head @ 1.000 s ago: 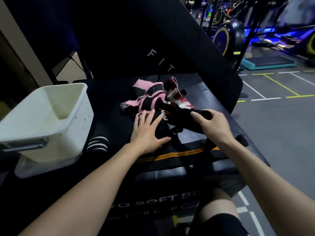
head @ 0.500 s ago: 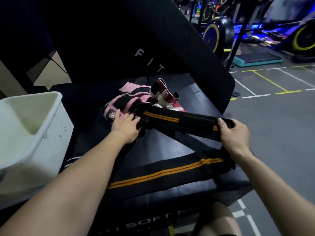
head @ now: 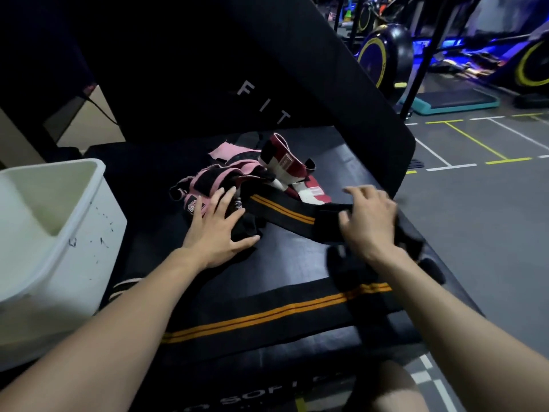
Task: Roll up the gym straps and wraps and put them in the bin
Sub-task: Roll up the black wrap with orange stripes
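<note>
A long black wrap with two orange stripes (head: 282,214) runs from the strap pile to the right, and its other length (head: 267,316) lies along the front of the black soft box (head: 297,257). My left hand (head: 218,230) presses flat, fingers spread, on the wrap's left end beside the pink-and-black straps (head: 208,179). My right hand (head: 368,221), blurred, grips the wrap's upper length between thumb and fingers. A red-and-white wrap (head: 286,166) stands looped behind the pile. The white bin (head: 74,233) sits at the left, and what I see of its inside is bare.
A black-and-white striped wrap (head: 121,288) lies by the bin's near corner. A large black pad marked FIT (head: 237,69) leans behind the box. The box's right edge drops to grey gym floor (head: 475,218), with bikes and a step platform (head: 451,101) beyond.
My right hand has come back left along the wrap toward my left hand, so the stretched length is shorter. My left hand has flattened and spread over the wrap's end.
</note>
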